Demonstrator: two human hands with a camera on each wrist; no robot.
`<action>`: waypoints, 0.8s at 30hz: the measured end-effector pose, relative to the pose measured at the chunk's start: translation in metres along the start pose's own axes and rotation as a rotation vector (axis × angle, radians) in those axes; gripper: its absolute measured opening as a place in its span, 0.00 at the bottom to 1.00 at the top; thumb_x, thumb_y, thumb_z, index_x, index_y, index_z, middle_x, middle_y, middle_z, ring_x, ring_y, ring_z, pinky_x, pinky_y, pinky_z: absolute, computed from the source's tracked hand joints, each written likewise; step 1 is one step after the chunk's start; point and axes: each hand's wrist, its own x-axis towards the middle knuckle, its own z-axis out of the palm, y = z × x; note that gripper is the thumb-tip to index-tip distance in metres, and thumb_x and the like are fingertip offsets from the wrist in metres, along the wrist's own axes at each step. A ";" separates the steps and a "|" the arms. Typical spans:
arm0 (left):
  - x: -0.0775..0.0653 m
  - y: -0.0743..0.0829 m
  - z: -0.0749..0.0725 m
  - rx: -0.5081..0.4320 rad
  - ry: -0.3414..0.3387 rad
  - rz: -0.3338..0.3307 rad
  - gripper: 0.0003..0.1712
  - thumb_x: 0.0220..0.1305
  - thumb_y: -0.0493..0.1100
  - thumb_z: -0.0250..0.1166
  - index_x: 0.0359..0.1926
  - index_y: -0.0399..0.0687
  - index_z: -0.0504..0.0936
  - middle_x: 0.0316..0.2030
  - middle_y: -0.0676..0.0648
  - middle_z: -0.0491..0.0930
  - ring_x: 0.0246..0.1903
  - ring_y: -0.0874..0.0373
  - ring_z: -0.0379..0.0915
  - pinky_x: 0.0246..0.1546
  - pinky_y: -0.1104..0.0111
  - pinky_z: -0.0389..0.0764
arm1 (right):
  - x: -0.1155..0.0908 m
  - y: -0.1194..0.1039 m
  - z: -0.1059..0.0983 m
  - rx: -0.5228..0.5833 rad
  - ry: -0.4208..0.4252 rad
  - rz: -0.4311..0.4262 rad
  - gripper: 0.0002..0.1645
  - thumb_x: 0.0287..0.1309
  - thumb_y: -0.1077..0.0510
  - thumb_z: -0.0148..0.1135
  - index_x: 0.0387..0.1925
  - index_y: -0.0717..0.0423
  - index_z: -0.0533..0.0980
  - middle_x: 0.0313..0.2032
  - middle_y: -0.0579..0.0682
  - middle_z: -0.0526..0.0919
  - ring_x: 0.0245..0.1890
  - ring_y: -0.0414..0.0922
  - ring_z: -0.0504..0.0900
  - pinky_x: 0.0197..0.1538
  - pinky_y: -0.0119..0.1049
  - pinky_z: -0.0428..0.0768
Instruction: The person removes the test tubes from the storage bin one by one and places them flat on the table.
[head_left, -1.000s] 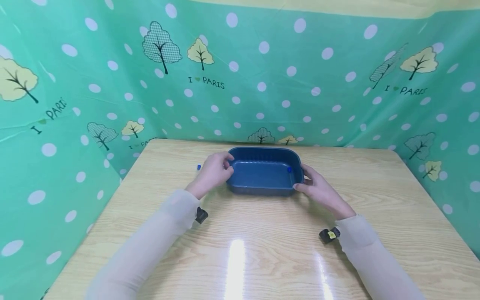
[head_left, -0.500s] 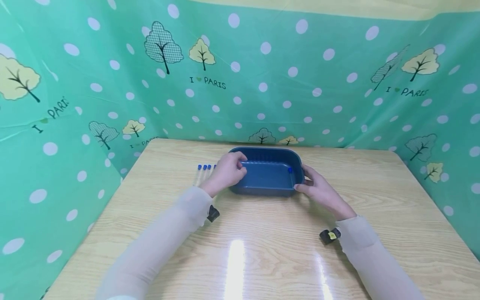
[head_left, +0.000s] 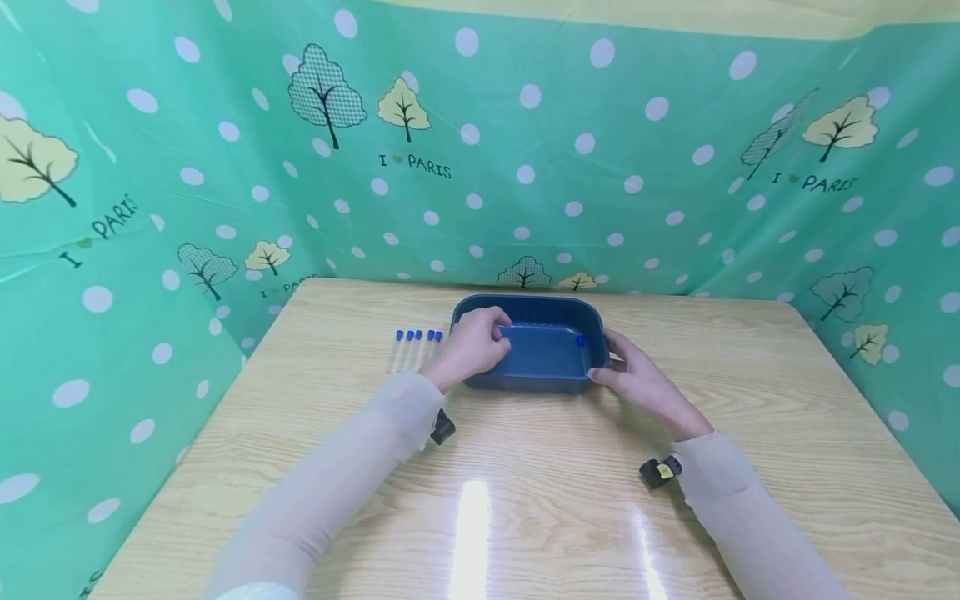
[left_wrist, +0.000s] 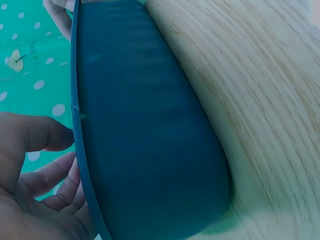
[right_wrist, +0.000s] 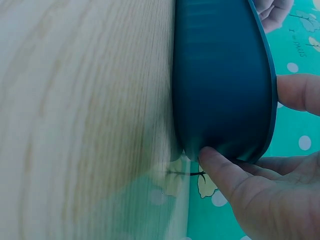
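A dark blue plastic basin (head_left: 536,385) sits toward the back of the table. My left hand (head_left: 474,343) is over its left part, fingers loosely bent; in the left wrist view the thumb (left_wrist: 52,135) and fingers are apart, with nothing seen between them. At the basin's right end, my right hand (head_left: 633,375) grips the wall, thumb by the rim and fingers along the outside, as the right wrist view shows. Inside, near the right end, lies a blue-capped clear tube (head_left: 580,341). Several similar blue-capped tubes (head_left: 410,350) lie side by side left of the basin.
The pale wood table (head_left: 540,475) carries bright light reflections near the front. A green curtain (head_left: 480,200) with dots and trees hangs behind and at both sides. Black wrist cameras (head_left: 443,427) are worn at the sleeves.
My left hand has moved right, from beside the basin's left rim to over its inside, uncovering the row of tubes. My right hand keeps its hold on the basin.
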 end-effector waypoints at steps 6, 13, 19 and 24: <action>0.005 0.008 0.008 -0.012 -0.017 0.017 0.19 0.60 0.39 0.61 0.53 0.43 0.78 0.30 0.51 0.74 0.25 0.57 0.71 0.29 0.66 0.73 | 0.001 0.002 -0.001 0.002 0.001 -0.006 0.47 0.61 0.63 0.58 0.74 0.58 0.44 0.71 0.64 0.52 0.65 0.64 0.63 0.59 0.54 0.70; 0.011 0.014 0.017 -0.023 -0.010 0.020 0.19 0.59 0.40 0.62 0.52 0.43 0.78 0.30 0.52 0.75 0.27 0.58 0.71 0.30 0.67 0.73 | 0.002 0.003 -0.001 0.007 0.000 -0.010 0.47 0.61 0.64 0.58 0.74 0.59 0.43 0.71 0.64 0.51 0.65 0.64 0.62 0.59 0.54 0.69; 0.016 0.019 0.023 -0.072 -0.032 0.000 0.19 0.60 0.40 0.63 0.52 0.43 0.78 0.29 0.51 0.75 0.26 0.58 0.71 0.30 0.67 0.73 | 0.001 0.002 -0.001 0.018 -0.004 -0.004 0.47 0.61 0.64 0.57 0.74 0.58 0.43 0.71 0.64 0.50 0.65 0.63 0.63 0.59 0.53 0.69; 0.021 0.025 0.029 -0.067 -0.044 0.000 0.19 0.59 0.40 0.64 0.52 0.43 0.79 0.29 0.52 0.76 0.27 0.59 0.72 0.32 0.68 0.73 | 0.000 0.001 -0.002 -0.010 -0.001 0.009 0.47 0.62 0.62 0.57 0.74 0.57 0.43 0.71 0.63 0.50 0.65 0.63 0.62 0.60 0.54 0.69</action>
